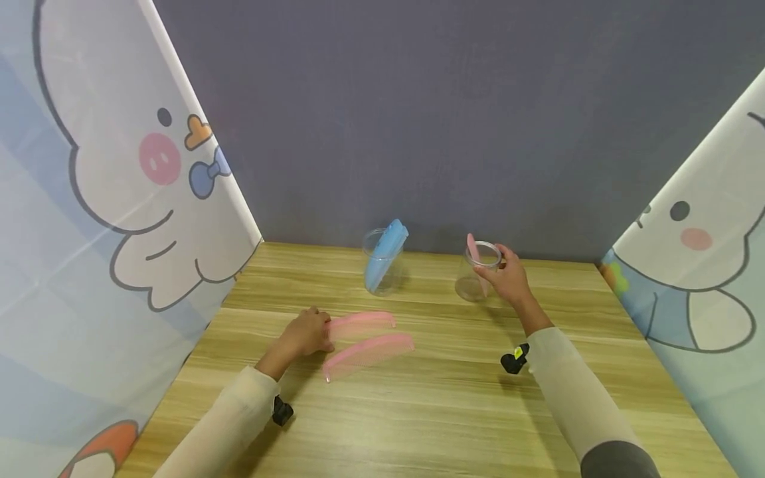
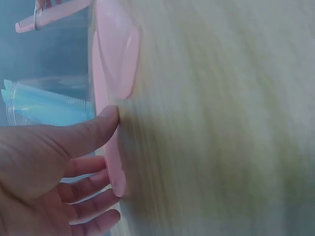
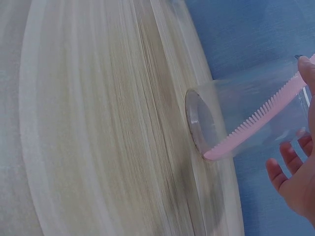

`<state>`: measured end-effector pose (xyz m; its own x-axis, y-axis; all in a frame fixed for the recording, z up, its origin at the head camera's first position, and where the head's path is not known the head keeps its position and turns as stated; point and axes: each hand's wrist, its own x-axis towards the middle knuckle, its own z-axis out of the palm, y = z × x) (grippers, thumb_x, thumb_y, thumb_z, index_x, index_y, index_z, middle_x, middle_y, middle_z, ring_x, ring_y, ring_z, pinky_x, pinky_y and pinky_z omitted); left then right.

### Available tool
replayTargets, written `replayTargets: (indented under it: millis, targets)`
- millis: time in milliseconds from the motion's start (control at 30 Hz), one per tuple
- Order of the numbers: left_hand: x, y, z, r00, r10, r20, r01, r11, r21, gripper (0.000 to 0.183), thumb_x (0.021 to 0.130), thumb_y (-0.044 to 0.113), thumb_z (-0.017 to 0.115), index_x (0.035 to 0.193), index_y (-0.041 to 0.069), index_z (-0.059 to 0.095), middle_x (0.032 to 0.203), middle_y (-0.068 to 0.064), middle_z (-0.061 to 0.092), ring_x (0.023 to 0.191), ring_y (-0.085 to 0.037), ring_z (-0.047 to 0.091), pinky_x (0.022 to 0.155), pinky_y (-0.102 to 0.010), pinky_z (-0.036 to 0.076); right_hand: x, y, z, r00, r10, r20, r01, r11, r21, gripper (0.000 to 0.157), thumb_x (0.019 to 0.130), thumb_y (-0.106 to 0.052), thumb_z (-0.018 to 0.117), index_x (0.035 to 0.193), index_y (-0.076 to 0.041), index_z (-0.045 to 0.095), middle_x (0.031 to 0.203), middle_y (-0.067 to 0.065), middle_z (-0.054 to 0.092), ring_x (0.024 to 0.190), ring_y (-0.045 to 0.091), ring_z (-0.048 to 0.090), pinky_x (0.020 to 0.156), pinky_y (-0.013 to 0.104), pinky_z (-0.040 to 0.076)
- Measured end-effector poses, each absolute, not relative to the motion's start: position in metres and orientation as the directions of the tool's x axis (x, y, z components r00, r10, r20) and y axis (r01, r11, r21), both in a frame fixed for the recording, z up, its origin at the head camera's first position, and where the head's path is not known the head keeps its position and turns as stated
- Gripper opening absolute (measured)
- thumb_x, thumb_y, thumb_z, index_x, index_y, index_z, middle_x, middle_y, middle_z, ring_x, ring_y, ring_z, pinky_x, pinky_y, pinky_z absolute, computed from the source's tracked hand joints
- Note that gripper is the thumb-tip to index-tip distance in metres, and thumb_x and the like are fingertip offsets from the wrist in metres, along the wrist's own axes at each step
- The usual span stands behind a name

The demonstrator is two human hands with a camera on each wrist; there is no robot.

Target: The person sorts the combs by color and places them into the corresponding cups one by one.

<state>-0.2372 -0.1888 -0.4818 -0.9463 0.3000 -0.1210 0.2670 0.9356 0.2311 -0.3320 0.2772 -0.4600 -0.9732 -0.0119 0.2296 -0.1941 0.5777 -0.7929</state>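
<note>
Just below and left of centre in the head view, the left hand (image 1: 307,333) is at the left end of the upper pink comb (image 1: 361,317), which lies on the wood-grain table (image 1: 442,405). By the left wrist view, the thumb is on one side of that comb and the fingers on the other; I cannot tell whether they pinch it. Lower in the head frame, the lower pink comb (image 1: 372,344) lies roughly alongside, teeth toward the bottom of the picture.

Right of centre, the right hand (image 1: 510,280) grips the rim of the right clear cup (image 1: 469,289), whose base meets the table. Inside leans the standing pink comb (image 1: 474,251), its top poking above the rim at the upper left. In the right wrist view its teeth face up and left, and its lower end is at the cup's base.

Near mid-frame, above the two lying combs, the left clear cup (image 1: 393,280) holds blue combs (image 1: 385,255), tilted to the right and rising over the rim; they overlap too much to count. A dark grey wall (image 1: 466,119) fills the top centre, and cartoon-printed curtains (image 1: 101,219) line both sides
</note>
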Motion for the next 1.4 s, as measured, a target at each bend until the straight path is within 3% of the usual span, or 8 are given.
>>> replayTargets:
  millis: [233,500,667,1033,1267,1400]
  targets:
    - [-0.233,-0.196,-0.489,-0.941,0.339,-0.018,0.331,0.928,0.168,0.05,0.078,0.033,0.088,0.112,0.0,0.072,0.101,-0.014,0.069,0.092,-0.032,0.065,0.076,-0.047,0.057,-0.332,0.276,-0.462,-0.978,-0.005,0.21,-0.175,0.574,-0.8,0.085,0.094,-0.037,0.074,0.158,-0.002,0.03,0.156,0.028,0.037,0.122,0.044,0.048,0.09,0.05,0.048]
    - [-0.236,-0.2,-0.493,-0.905,0.424,0.027,0.423,0.893,0.153,0.043,0.081,0.032,0.086,0.106,0.0,0.073,0.084,-0.004,0.063,0.078,-0.02,0.055,0.064,-0.034,0.047,-0.334,0.278,-0.462,-0.975,0.0,0.222,-0.182,0.573,-0.799,0.083,0.093,-0.037,0.074,0.157,-0.003,0.033,0.154,0.027,0.039,0.119,0.04,0.048,0.083,0.041,0.048]
    - [-0.238,-0.201,-0.492,-0.907,0.42,0.037,0.421,0.894,0.154,0.049,0.079,0.033,0.088,0.11,-0.002,0.072,0.087,-0.005,0.062,0.08,-0.021,0.056,0.068,-0.037,0.049,-0.333,0.277,-0.461,-0.976,-0.005,0.219,-0.182,0.577,-0.797,0.084,0.093,-0.037,0.074,0.157,-0.003,0.032,0.153,0.028,0.039,0.119,0.041,0.048,0.085,0.042,0.047]
    - [-0.239,-0.203,-0.485,-0.919,0.392,0.045,0.393,0.902,0.181,0.056,0.081,0.037,0.085,0.121,0.001,0.068,0.114,-0.018,0.072,0.101,-0.035,0.07,0.084,-0.049,0.058,-0.331,0.277,-0.46,-0.979,-0.002,0.204,-0.168,0.569,-0.805,0.087,0.094,-0.038,0.074,0.159,-0.003,0.028,0.157,0.028,0.034,0.121,0.044,0.047,0.089,0.051,0.049]
    - [-0.243,-0.2,-0.482,-0.884,0.438,0.16,0.462,0.87,0.172,0.052,0.082,0.037,0.082,0.118,0.0,0.071,0.112,-0.019,0.075,0.104,-0.038,0.071,0.086,-0.051,0.059,-0.332,0.278,-0.461,-0.978,-0.004,0.211,-0.176,0.567,-0.805,0.086,0.094,-0.037,0.074,0.159,-0.003,0.028,0.157,0.029,0.035,0.121,0.044,0.047,0.09,0.051,0.049]
    - [-0.245,-0.196,-0.483,-0.871,0.443,0.213,0.48,0.86,0.174,0.051,0.08,0.036,0.081,0.115,0.001,0.072,0.108,-0.016,0.075,0.098,-0.035,0.071,0.08,-0.049,0.06,-0.332,0.278,-0.462,-0.976,-0.006,0.219,-0.183,0.573,-0.799,0.086,0.094,-0.037,0.074,0.158,-0.002,0.03,0.155,0.029,0.037,0.12,0.043,0.048,0.088,0.049,0.049]
